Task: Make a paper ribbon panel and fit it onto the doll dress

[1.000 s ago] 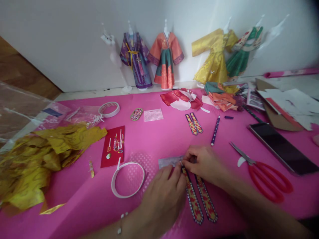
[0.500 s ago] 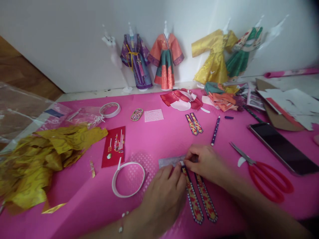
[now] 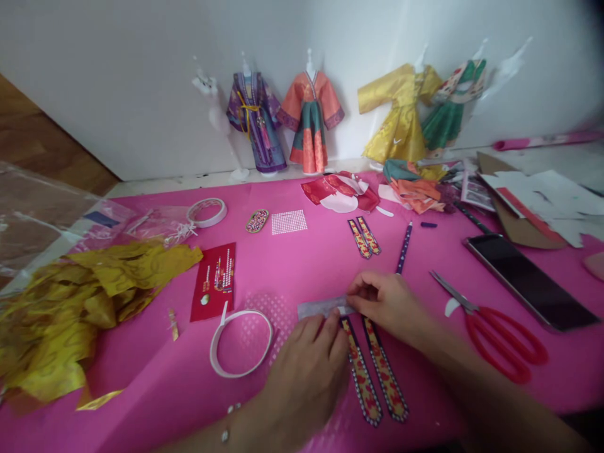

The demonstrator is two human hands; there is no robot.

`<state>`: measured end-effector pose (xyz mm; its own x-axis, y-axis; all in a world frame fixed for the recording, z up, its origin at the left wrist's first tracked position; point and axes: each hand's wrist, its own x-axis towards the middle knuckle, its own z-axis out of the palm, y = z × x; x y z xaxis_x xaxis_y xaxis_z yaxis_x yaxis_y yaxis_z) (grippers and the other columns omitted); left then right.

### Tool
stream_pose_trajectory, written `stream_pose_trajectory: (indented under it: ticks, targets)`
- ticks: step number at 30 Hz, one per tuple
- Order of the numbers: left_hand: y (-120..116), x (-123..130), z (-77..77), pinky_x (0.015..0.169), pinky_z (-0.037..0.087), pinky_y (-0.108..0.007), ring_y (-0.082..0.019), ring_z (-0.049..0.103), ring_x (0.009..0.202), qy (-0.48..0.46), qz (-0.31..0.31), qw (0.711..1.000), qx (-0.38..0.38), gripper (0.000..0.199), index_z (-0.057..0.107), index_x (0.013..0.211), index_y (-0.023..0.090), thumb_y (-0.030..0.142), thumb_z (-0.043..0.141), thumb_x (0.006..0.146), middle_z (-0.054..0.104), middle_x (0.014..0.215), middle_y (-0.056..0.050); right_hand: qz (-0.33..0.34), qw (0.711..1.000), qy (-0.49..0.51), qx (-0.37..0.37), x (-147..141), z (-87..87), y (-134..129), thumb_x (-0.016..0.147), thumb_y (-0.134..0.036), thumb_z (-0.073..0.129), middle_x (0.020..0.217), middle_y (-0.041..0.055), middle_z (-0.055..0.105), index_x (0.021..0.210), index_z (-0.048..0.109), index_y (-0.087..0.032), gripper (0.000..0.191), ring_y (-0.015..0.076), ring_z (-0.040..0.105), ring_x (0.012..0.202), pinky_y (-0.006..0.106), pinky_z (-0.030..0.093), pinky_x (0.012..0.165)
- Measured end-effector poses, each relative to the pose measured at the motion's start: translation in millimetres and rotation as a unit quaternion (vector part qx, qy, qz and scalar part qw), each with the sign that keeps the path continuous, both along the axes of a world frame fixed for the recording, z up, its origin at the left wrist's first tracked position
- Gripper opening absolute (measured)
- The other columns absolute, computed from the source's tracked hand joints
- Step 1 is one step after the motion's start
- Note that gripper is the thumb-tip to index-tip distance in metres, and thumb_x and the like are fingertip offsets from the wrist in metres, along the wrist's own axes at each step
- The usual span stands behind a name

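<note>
A narrow grey fabric strip (image 3: 314,309) lies across the pink mat, with the tops of two embroidered bands (image 3: 363,377) against its lower edge. These bands are yellow and red with dark, beaded borders and pointed ends. My left hand (image 3: 306,371) is closed, its fingertips pressed onto the middle of the strip. At the strip's right end my right hand (image 3: 384,305) pinches it between thumb and fingers. The part under my fingertips is hidden. A second, shorter pair of embroidered bands (image 3: 364,237) lies farther back.
Left of my hands are a white tape roll (image 3: 241,343), a red card (image 3: 213,282) and crumpled yellow fabric (image 3: 94,302). To the right lie red-handled scissors (image 3: 504,343), a phone (image 3: 531,280) and a purple pen (image 3: 404,247). Small dressed mannequins (image 3: 311,119) line the wall.
The whole view has shifted slightly. My hands stay on the grey strip, with the right fingers at its right end; the bands keep their place beneath it.
</note>
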<state>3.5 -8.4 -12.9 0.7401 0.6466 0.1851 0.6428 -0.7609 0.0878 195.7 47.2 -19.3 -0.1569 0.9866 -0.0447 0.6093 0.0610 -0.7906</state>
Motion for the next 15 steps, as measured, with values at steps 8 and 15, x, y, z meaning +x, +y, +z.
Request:
stream_pose_trajectory:
  ticks: [8, 15]
  targets:
    - [3, -2, 2.4, 0.086, 0.056, -0.046, -0.031, 0.065, 0.103, -0.003, 0.018, 1.0, -0.023, 0.03, 0.061, 0.116, 0.011, 0.019, 0.054, 0.088, 0.067, 0.126, -0.015, -0.033, 0.999, -0.017, -0.005, 19, 3.2, 5, 0.076, -0.018, 0.06, 0.067, -0.001, 0.065, 0.076, 0.066, -0.02, 0.007, 0.0149, 0.058, 0.062, 0.026, 0.043, 0.059]
    - [4, -5, 0.8, 0.083, 0.057, -0.048, -0.031, 0.065, 0.1, -0.028, 0.01, 1.0, -0.005, 0.028, 0.061, 0.113, 0.012, 0.017, 0.056, 0.086, 0.066, 0.125, -0.017, -0.029, 0.999, -0.025, 0.024, 18, 2.4, 6, 0.074, -0.013, 0.057, 0.064, -0.0016, 0.064, 0.071, 0.065, -0.02, 0.011, 0.014, 0.056, 0.059, 0.025, 0.039, 0.056]
